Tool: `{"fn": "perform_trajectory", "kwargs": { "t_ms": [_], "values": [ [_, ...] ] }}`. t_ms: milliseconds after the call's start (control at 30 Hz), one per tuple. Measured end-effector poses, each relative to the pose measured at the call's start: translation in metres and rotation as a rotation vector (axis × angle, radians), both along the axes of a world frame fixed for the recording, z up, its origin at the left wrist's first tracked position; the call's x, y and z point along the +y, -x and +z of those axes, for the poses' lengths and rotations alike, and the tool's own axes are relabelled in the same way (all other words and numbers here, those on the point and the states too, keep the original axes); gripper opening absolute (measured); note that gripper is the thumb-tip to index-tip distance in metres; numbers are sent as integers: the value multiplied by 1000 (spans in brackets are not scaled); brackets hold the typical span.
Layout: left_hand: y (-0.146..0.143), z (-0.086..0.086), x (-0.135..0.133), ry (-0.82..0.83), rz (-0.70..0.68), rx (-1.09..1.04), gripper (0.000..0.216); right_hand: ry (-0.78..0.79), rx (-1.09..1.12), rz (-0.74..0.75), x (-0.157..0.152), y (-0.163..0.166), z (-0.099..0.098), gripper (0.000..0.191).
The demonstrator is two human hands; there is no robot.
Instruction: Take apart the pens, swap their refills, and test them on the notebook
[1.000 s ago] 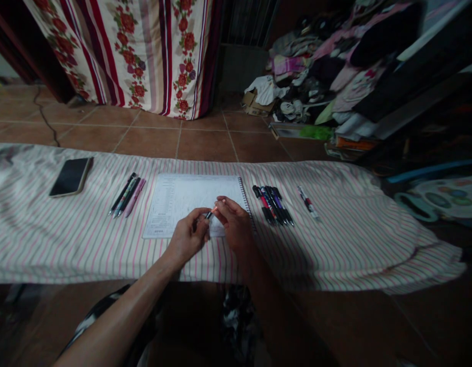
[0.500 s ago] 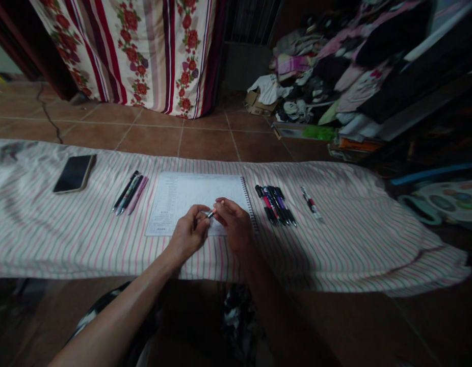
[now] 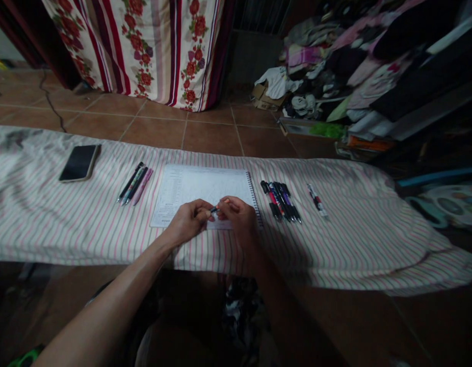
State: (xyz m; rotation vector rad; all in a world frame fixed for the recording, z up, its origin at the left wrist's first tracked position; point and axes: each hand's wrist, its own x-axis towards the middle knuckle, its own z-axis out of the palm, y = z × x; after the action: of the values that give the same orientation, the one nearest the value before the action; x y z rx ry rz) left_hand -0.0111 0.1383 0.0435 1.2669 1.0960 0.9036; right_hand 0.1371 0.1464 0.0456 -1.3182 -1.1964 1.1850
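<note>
Over the lower part of the spiral notebook (image 3: 209, 181), my left hand (image 3: 188, 221) and my right hand (image 3: 239, 216) come together. Between their fingertips is a short dark stretch of a pen (image 3: 213, 209). My left thumb and fingers pinch one end, while the right fingers close round the other; most of the pen is hidden. Left of the notebook lies a row of several pens (image 3: 134, 184), one pink. To its right are several dark pens (image 3: 281, 201), with red and purple among them. A single patterned pen (image 3: 317, 200) lies apart, farther right.
A striped cloth (image 3: 358, 224) covers the table. Toward its left end lies a phone (image 3: 80, 163). Beyond the table are a tiled floor (image 3: 211, 137), a flowered curtain (image 3: 163, 56), a cardboard box (image 3: 266, 97) and a heap of clothes (image 3: 335, 66).
The view has shifted slightly, so the tabletop sits higher and farther right. Both hands stay together on the pen, the fingers having moved a little round it.
</note>
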Motion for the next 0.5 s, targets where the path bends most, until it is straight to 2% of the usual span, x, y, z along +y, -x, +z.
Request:
{"fn": "perform_trajectory", "kwargs": {
  "t_ms": [267, 500],
  "values": [
    [10, 14, -6, 155, -6, -62, 12, -57, -36, 32, -2, 10, -7, 17],
    [16, 11, -4, 270, -88, -214, 19, -34, -110, 104, 2, 8, -7, 23]
  ]
}}
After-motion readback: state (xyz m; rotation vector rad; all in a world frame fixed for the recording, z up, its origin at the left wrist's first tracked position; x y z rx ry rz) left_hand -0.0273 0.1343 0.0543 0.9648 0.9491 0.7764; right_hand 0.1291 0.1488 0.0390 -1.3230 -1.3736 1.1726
